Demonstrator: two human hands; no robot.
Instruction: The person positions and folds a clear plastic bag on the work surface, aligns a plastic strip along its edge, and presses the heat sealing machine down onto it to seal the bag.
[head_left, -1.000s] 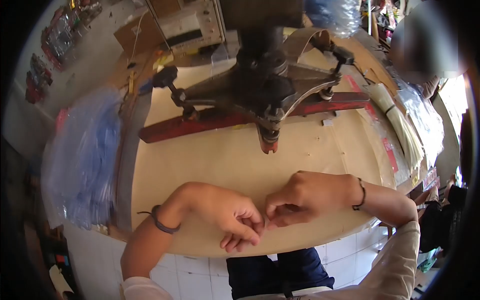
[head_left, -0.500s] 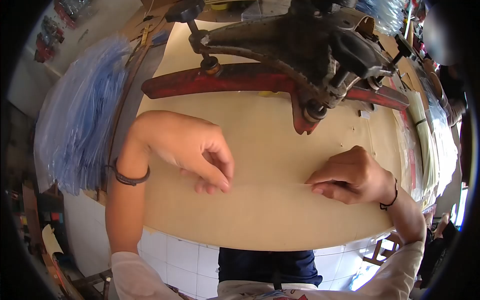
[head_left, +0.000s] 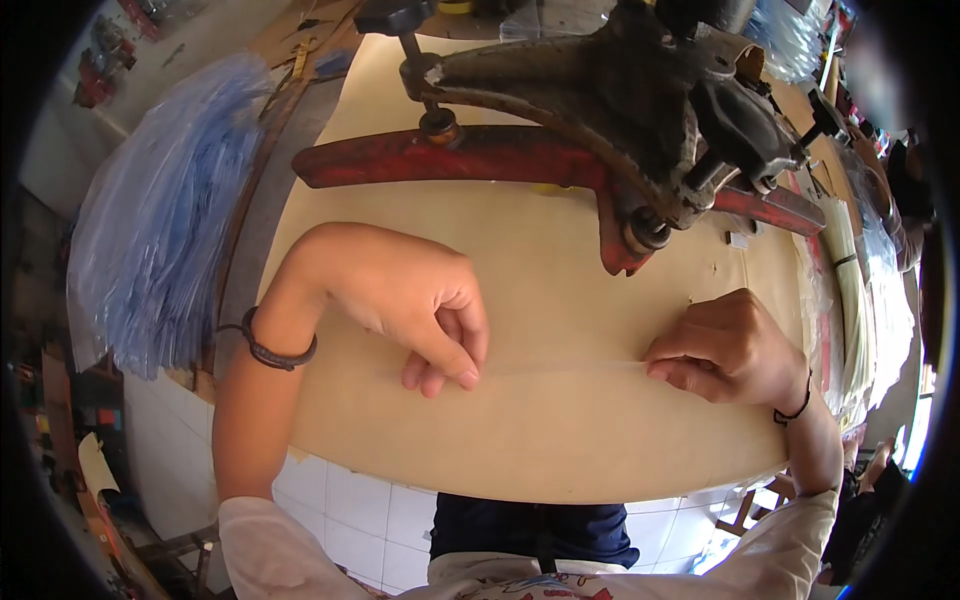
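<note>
My left hand [head_left: 415, 305] is closed in a pinch, thumb against fingertips, over the left-middle of the tan tabletop sheet [head_left: 520, 440]. My right hand [head_left: 730, 350] pinches too, over the right side of that surface. Between the two pinches runs a faint pale line, the edge of a clear plastic film [head_left: 570, 368]. Its other edges are too transparent to make out. Beyond my hands stands a press with a black metal arm [head_left: 540, 85] and a red bar [head_left: 450, 160] across the table.
At the left lies a thick stack of bluish clear plastic bags [head_left: 165, 220]. Pale bundled sheets [head_left: 850, 270] and more clear plastic line the right edge. Black knobs [head_left: 735, 125] stick out from the press. White floor tiles [head_left: 360, 500] show below the table edge.
Both hands sit slightly further right in view, still pinching. The press has also shifted a little right, as the view has moved. The pale line between the hands remains.
</note>
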